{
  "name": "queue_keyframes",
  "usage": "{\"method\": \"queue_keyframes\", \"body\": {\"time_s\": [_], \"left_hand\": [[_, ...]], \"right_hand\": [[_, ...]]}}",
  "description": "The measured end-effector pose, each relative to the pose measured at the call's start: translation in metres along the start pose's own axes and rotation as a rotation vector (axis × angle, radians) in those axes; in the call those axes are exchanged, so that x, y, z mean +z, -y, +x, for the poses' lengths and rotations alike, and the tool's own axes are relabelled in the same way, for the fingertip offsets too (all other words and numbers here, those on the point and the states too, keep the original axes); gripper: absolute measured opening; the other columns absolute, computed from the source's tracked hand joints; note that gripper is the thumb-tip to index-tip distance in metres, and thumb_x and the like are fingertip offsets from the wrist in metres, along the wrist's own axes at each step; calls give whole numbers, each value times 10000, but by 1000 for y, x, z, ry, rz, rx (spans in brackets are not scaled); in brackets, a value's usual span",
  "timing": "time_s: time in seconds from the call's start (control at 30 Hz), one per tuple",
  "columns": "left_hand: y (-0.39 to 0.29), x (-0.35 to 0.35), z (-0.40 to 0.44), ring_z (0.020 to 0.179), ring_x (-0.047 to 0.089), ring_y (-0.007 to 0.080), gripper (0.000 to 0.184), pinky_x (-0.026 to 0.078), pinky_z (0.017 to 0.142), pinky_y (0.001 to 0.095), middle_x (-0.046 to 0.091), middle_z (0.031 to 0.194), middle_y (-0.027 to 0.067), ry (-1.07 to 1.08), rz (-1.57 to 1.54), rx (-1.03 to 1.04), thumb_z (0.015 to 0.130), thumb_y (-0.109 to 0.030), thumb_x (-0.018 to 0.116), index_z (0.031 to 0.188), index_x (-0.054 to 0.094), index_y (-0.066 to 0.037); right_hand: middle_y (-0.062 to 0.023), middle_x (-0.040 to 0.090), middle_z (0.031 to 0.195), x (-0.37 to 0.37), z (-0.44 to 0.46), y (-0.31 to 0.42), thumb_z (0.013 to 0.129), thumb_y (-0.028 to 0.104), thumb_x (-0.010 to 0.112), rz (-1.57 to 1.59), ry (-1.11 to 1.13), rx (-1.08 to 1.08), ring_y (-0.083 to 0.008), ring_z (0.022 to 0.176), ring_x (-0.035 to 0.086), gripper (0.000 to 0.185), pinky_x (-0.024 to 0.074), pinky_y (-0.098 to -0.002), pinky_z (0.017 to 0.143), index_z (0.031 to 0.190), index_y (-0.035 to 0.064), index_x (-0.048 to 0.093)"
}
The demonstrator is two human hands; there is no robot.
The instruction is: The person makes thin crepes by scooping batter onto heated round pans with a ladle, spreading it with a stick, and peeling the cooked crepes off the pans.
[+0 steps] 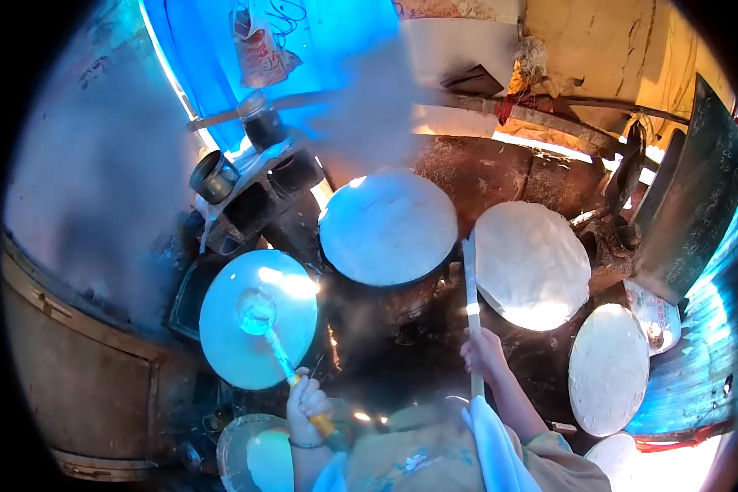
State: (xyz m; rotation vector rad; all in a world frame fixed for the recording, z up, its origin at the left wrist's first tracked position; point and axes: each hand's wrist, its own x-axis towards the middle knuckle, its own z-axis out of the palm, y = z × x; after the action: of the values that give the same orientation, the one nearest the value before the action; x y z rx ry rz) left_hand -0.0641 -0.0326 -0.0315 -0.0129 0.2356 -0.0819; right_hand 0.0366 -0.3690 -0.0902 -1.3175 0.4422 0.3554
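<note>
My left hand (306,402) is closed around the yellow handle of a long ladle (281,354). The ladle's round bowl lies in white liquid, which looks like batter, in a wide round vessel (213,353) at the left. In my right hand (485,356) is a long, flat, pale stick (471,283), pointing away from me. Its far end reaches between two round white sheets. One white sheet (388,228) covers a dark round griddle at the centre. The other white sheet (533,266) lies to the right of the stick.
Another white round (609,369) stands farther right. Behind the left vessel, metal pots (214,177) sit on a ledge. A large dark panel (697,197) leans at the right. Steam blurs the upper left. Below my left hand is a bowl (236,455) with white contents.
</note>
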Motion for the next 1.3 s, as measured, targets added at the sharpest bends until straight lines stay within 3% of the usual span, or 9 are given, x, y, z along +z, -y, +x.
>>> {"method": "queue_keyframes", "body": {"time_s": [0.33, 0.43, 0.67, 0.73, 0.93, 0.97, 1.17, 1.3], "left_hand": [[16, 14, 27, 385, 322, 31, 181, 317, 357, 171, 321, 535, -26, -13, -77, 19, 957, -131, 338, 1063, 477, -83], [24, 34, 54, 378, 319, 30, 221, 315, 355, 172, 320, 530, -19, 4, -89, -12, 959, -112, 320, 1083, 489, -44], [28, 47, 66, 384, 357, 25, 241, 349, 360, 160, 332, 536, -18, 92, -130, -61, 956, -112, 313, 1096, 479, -8], [22, 44, 55, 380, 353, 27, 233, 349, 354, 161, 335, 532, -18, 84, -143, -42, 951, -102, 324, 1092, 483, -8], [-9, 25, 7, 387, 346, 28, 235, 328, 360, 167, 324, 539, -23, 49, -104, 69, 955, -107, 324, 1089, 487, -2], [-14, 22, -2, 386, 342, 27, 233, 329, 360, 170, 327, 542, -23, 54, -121, 82, 958, -113, 320, 1081, 486, -5], [-45, 8, -46, 381, 330, 25, 185, 318, 356, 170, 333, 544, -29, 26, -107, 163, 955, -109, 334, 1058, 475, -51], [-56, -1, -59, 376, 310, 25, 153, 300, 353, 169, 334, 542, -39, 31, -132, 189, 948, -104, 357, 1049, 471, -85]], "right_hand": [[-60, 477, 527, -51, 32, 6, 908, 291, 472, -35, 138, 270, -119, 360, 391, 241, 312, -239, 323, 974, 62, 504], [-46, 486, 498, -62, 14, 0, 925, 279, 464, -91, 399, 193, -82, 350, 387, 266, 285, -229, 310, 968, 31, 550], [-35, 508, 509, -29, 20, -4, 905, 275, 510, -37, 539, 251, -98, 359, 414, 268, 333, -227, 360, 962, 17, 561], [-23, 509, 528, -16, 22, -2, 896, 278, 526, -53, 570, 244, -85, 423, 463, 289, 347, -207, 404, 975, 2, 560], [-51, 484, 516, 27, 18, -19, 900, 256, 508, 1, 539, 263, -95, 343, 366, 275, 274, -226, 320, 1001, 1, 530], [-23, 487, 559, 31, 11, -14, 899, 231, 505, -50, 507, 297, -94, 435, 439, 240, 301, -220, 368, 995, 17, 557], [-36, 445, 501, 61, -9, -12, 906, 249, 480, -85, 429, 311, -113, 334, 351, 249, 270, -246, 314, 987, 19, 531], [-33, 415, 494, 99, 19, -3, 921, 249, 443, -190, 473, 318, -108, 350, 323, 245, 261, -241, 330, 996, 26, 509]]}}
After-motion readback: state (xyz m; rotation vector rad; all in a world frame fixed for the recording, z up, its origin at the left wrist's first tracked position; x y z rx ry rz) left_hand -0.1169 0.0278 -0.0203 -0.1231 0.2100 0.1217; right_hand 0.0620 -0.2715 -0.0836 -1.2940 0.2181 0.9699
